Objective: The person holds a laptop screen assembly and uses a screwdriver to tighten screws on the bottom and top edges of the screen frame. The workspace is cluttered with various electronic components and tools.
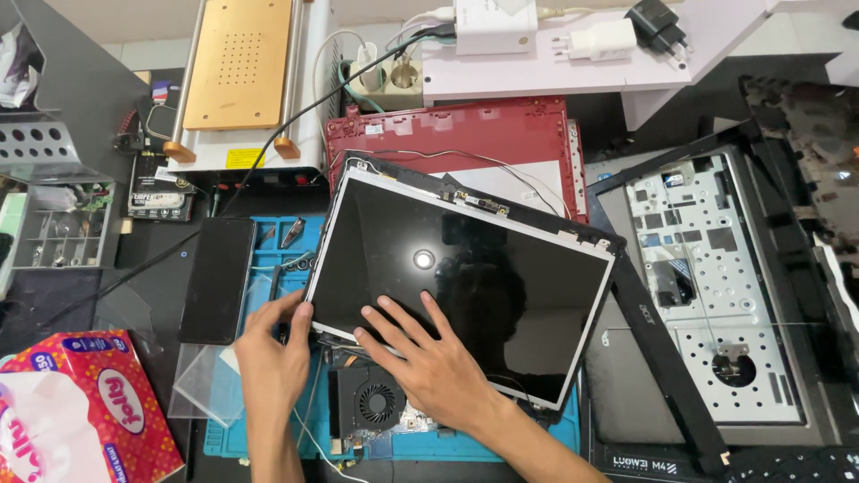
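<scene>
A bare laptop screen panel (501,268), glossy black with a thin silver edge, lies tilted across a blue work mat (268,429). My right hand (429,358) rests flat on the panel's lower left part, fingers spread. My left hand (273,353) is at the panel's lower left corner, fingertips touching its edge. Under that corner a laptop board with a round black fan (378,402) shows. A black screen bezel (662,349) lies loose along the panel's right side.
A red laptop lid (447,134) lies behind the panel. A grey laptop base shell (716,286) sits at right. A black phone (217,277) and a clear sheet (201,385) lie left of my hands, a red tissue box (80,402) at lower left, a heating plate (237,63) at the back.
</scene>
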